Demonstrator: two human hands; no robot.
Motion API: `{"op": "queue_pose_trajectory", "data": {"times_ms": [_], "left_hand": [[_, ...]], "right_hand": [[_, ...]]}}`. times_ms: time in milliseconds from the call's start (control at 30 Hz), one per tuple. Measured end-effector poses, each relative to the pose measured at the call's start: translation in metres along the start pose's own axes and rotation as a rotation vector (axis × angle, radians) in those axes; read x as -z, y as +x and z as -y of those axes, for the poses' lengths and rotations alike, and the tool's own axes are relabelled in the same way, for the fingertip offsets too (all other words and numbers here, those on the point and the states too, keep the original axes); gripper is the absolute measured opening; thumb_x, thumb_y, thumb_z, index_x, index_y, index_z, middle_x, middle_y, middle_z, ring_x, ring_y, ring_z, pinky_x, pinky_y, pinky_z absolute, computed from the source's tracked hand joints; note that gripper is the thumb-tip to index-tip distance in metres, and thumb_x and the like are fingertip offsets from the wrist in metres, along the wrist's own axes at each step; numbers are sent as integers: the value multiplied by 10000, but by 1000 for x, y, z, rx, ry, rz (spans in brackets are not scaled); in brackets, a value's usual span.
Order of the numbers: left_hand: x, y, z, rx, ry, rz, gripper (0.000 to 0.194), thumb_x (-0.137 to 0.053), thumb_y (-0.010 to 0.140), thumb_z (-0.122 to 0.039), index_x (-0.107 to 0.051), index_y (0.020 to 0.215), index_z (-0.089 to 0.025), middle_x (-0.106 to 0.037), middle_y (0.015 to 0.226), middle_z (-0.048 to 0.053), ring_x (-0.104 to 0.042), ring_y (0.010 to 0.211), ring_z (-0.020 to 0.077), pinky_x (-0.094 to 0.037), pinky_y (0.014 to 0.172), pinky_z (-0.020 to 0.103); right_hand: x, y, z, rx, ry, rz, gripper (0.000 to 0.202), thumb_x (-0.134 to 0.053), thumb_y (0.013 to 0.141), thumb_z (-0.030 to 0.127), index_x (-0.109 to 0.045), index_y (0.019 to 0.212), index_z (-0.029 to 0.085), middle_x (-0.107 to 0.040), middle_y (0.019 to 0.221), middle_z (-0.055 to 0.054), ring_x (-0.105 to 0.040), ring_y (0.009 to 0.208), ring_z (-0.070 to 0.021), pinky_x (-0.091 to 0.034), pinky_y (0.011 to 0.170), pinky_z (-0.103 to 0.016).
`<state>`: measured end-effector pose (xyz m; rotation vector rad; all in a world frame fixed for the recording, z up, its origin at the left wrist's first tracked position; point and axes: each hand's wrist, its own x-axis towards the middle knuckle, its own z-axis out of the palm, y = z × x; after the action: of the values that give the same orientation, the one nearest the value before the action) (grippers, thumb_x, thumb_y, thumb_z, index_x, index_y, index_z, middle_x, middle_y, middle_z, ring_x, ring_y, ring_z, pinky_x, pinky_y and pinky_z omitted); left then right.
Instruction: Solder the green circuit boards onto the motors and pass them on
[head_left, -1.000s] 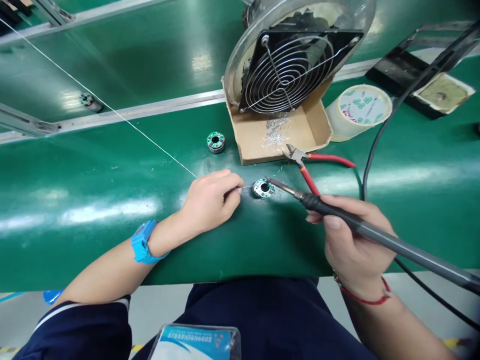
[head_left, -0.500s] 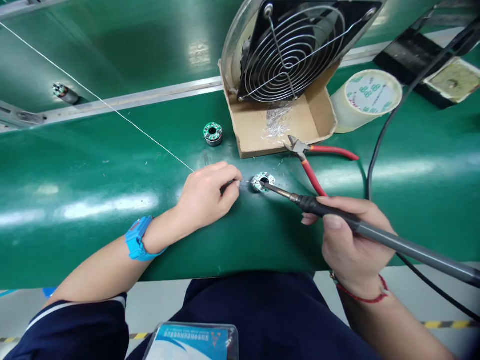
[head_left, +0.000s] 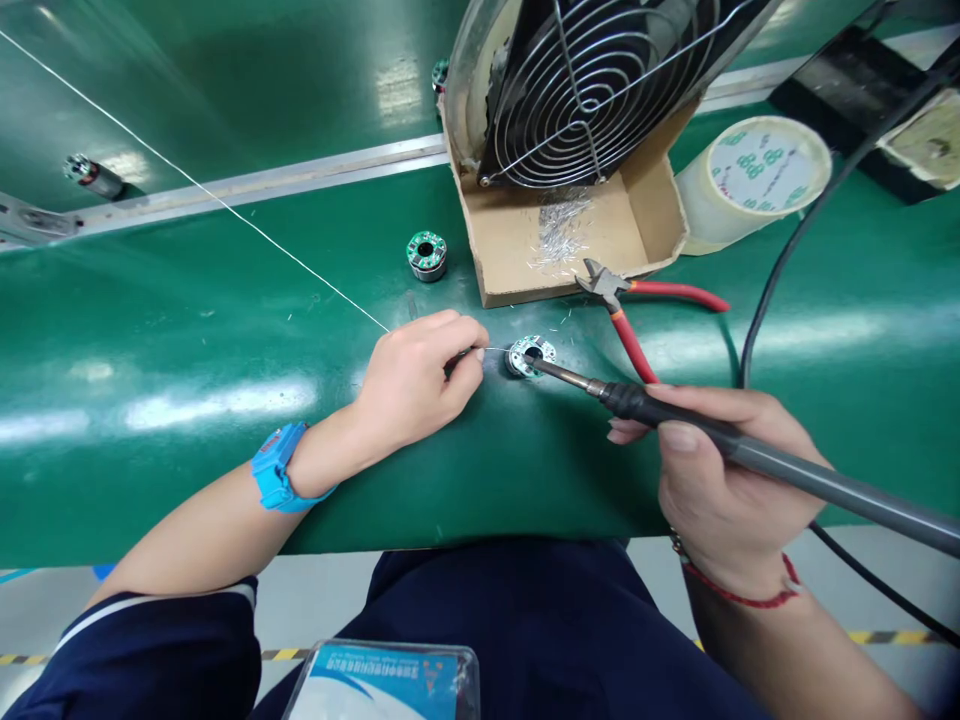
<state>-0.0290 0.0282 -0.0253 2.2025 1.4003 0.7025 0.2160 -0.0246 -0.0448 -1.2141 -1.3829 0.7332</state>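
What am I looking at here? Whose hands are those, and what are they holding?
A camera worn on someone's head took these pictures, looking down at that person's own hands. The right hand holds a soldering iron like a pen, its tip at a small round part. The left hand pinches a thin wire reaching that part. On the green table sit another round part, red-handled cutters, and a cardboard box with silvery bits inside.

Single head cam, near, facing fwd & down over wearer's lap [head_left: 517, 630] onto green bench [head_left: 150, 455].
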Motion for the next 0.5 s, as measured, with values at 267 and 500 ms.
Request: {"op": "queue_pose_trajectory", "data": {"times_ms": [267, 500], "left_hand": [[-1, 1, 0, 18, -5, 17, 177, -489, 870, -136, -637, 782, -173, -581, 690, -3, -521, 643, 119, -386, 602, 265], [-10, 1, -3, 5, -6, 89, 168, -482, 916, -159, -644, 872, -173, -628, 782, 13, -562, 721, 135, -406, 639, 274]], "right_hand": [[-1, 1, 2, 12, -37, -24, 236, -749, 775, 202, -767, 1004, 261, -766, 760, 18, -725, 567, -188, -590, 446, -282], [2, 1, 2, 69, -146, -2, 239, -754, 775, 246, -765, 1014, 254, -767, 739, 7, -729, 574, -200, -572, 445, -289]]}}
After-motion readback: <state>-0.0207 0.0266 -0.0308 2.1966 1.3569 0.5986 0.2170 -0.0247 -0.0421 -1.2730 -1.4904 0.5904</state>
